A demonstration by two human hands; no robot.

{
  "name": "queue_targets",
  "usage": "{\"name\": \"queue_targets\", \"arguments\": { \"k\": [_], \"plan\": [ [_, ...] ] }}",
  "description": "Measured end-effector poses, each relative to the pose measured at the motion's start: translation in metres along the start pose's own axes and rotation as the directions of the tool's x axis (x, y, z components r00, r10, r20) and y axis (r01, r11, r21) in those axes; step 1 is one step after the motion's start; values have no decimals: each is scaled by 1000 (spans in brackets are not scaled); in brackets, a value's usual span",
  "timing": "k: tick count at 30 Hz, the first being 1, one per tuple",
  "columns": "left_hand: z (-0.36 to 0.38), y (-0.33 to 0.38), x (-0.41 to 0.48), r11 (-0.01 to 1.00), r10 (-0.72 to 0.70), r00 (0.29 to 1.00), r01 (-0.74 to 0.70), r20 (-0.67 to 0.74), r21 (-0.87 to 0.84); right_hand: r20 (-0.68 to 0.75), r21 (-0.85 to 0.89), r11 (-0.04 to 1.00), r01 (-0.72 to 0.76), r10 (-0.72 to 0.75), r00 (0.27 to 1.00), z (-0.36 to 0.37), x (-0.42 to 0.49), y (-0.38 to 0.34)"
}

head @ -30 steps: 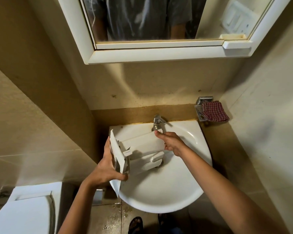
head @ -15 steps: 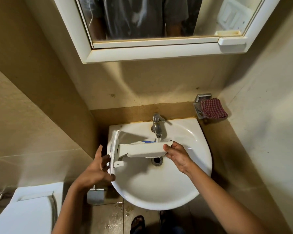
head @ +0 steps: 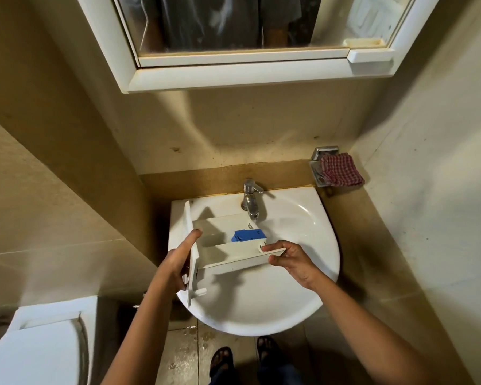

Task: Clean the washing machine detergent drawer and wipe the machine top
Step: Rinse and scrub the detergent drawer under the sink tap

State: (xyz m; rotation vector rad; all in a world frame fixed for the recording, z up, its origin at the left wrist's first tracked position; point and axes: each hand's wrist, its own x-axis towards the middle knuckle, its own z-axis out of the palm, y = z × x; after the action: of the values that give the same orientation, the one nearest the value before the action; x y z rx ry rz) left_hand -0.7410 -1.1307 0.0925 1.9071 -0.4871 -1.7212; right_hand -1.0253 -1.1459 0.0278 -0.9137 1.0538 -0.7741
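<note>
The white detergent drawer (head: 222, 243) is held over the white sink (head: 303, 295), open side up, with a blue insert (head: 247, 235) showing in its far compartment. My left hand (head: 178, 262) grips the drawer's front panel at the left, thumb over the panel's top edge. My right hand (head: 292, 259) pinches the drawer's near right corner. The chrome tap (head: 251, 198) stands just behind the drawer; no water is seen running. The washing machine is out of view.
A red checked cloth (head: 340, 170) lies on a metal soap holder on the wall at right. A mirror cabinet (head: 233, 70) hangs above the sink. A white toilet (head: 36, 345) sits at lower left. My sandalled feet (head: 222, 359) stand on the wet tiled floor.
The drawer has been turned from its underside and side facing me to open side up, showing the blue insert. My right hand moved to the near right corner; the camera moved closer.
</note>
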Motion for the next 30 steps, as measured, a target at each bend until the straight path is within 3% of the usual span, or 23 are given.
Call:
{"name": "queue_targets", "arguments": {
  "k": [10, 14, 18, 21, 23, 25, 30],
  "plan": [
    [28, -23, 3, 986, 104, 995, -102, 5, -129, -143, -103, 995, 15, -29, 989, -22, 1, -6],
    [32, -27, 6, 980, 110, 994, -108, 3, -170, -156, -306, 951, -36, -13, 988, -25, 5, -15],
    [32, -30, 10, 977, 117, 993, -118, -17, -180, -54, -575, 818, 11, -52, 997, -14, 11, -34],
    [30, -29, 12, 978, 120, 993, -118, -3, -174, 29, -849, 510, 138, -217, 976, 0, 22, -37],
    [30, -29, 12, 979, 131, 991, -127, 18, -161, 97, -932, 307, 193, -302, 948, 9, 28, -31],
    [29, -32, 12, 979, 147, 989, -142, 23, -148, 109, -943, 273, 189, -283, 953, 16, 33, -27],
    [29, -48, 16, 974, 178, 984, -179, -14, -137, 55, -918, 387, 83, -83, 995, 24, 39, -20]
  ]
}}
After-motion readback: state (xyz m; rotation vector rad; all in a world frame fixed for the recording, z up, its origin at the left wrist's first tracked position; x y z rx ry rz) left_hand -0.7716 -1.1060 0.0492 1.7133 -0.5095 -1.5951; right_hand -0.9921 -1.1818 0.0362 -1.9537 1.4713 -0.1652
